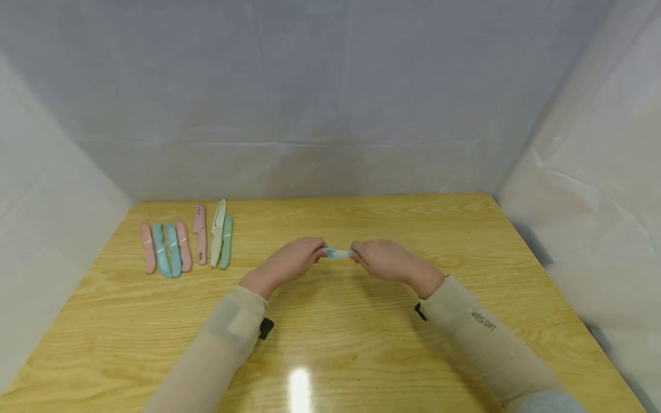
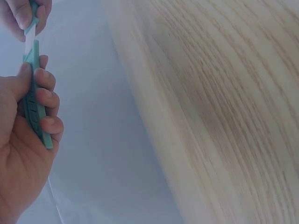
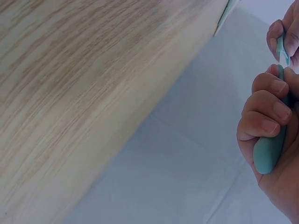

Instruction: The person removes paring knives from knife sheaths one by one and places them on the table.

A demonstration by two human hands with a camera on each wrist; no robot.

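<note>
Above the middle of the table, both hands hold a teal knife [image 1: 338, 253] between them. In the left wrist view, my left hand [image 1: 290, 261] wraps thumb and fingers around a slotted teal blade cover [image 2: 32, 109]. My right hand [image 1: 386, 260] grips the rounded teal handle [image 3: 268, 156], its fingers curled over it in the right wrist view. A short stretch of white blade [image 2: 30, 39] shows between the two hands. The rest of the blade is hidden by the cover and fingers.
Several knives lie in a row at the table's back left: pink [image 1: 148, 248], blue [image 1: 162, 250], cream [image 1: 217, 235] and green [image 1: 226, 242]. A pink piece with small holes [image 1: 200, 235] lies among them. Pale sheeting [image 1: 320, 103] hangs behind the wooden table [image 1: 341, 344] and at both sides.
</note>
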